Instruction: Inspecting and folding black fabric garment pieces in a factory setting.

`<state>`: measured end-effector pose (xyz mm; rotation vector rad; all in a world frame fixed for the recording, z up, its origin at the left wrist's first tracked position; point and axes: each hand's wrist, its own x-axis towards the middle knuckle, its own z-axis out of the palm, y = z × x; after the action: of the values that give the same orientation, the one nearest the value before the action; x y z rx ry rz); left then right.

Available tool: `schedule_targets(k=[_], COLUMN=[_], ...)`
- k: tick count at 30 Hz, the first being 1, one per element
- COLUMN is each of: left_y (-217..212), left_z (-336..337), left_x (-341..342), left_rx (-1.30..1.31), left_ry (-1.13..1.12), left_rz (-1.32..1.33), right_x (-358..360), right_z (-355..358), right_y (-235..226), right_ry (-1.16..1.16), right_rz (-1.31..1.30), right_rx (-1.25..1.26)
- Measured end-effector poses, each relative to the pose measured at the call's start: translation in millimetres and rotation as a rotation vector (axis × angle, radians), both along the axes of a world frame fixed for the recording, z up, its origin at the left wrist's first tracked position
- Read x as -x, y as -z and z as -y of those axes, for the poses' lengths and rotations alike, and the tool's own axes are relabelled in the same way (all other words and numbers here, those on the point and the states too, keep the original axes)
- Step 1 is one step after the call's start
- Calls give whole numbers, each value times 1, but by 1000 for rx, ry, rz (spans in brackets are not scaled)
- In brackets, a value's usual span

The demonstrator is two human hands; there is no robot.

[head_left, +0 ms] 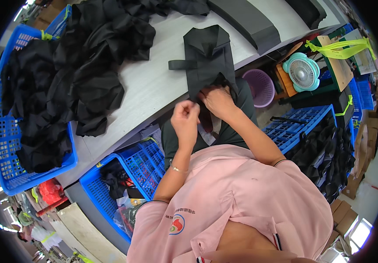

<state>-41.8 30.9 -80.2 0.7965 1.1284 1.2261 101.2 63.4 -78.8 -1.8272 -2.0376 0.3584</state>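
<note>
A flat black fabric piece [208, 55], sewn like a pouch, hangs over the near edge of the table, and a short strap sticks out from its left side. My right hand [219, 103] is closed on its lower end, with the fingers partly hidden in the folds. Just left of it, my left hand [185, 115] is raised with its fingers curled together. Whatever those fingers hold, if anything, is too small to make out. A big heap of black fabric pieces [97, 48] spreads across the table to the left.
The pale table [149, 79] carries dark grey panels [248, 24] at the far right. A blue basket [7, 175] filled with black fabric stands left; another blue crate [94, 184] is below. On my right are a purple bin [259, 87], a teal fan [302, 72] and a blue crate [294, 127].
</note>
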Motion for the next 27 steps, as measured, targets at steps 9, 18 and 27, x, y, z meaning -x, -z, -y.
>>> schedule_targets(k=[9, 18, 27], left_y=[5, -2, -7], left_z=[-6, 5, 31], left_x=[24, 5, -4], left_rx=[210, 191, 345], left_ry=[96, 236, 399], left_rz=[232, 246, 334], right_x=[13, -63, -77], right_z=[56, 102, 105], right_y=[-14, -64, -31], right_ry=[-280, 445, 324], right_rz=[27, -636, -2102], right_rx=[166, -316, 340])
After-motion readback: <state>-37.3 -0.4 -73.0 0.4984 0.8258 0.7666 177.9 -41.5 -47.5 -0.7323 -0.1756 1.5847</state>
